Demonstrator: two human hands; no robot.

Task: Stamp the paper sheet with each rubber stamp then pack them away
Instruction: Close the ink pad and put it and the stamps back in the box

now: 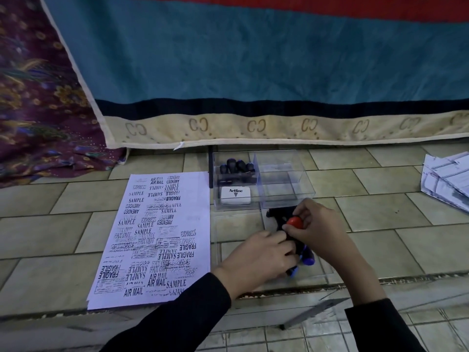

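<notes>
A white paper sheet covered with many black stamp prints lies on the tiled floor at the left. To its right stands a clear plastic organiser. Its back-left compartment holds several black rubber stamps, and in front of them sits a white Artline ink pad. My right hand pinches a stamp with a red knob over a near compartment. My left hand rests on black and blue-handled stamps lying in that compartment.
A blue, black and cream blanket hangs behind the organiser. Purple patterned fabric lies at the far left. A stack of printed papers sits at the right edge. A clear lid panel lies near my wrists.
</notes>
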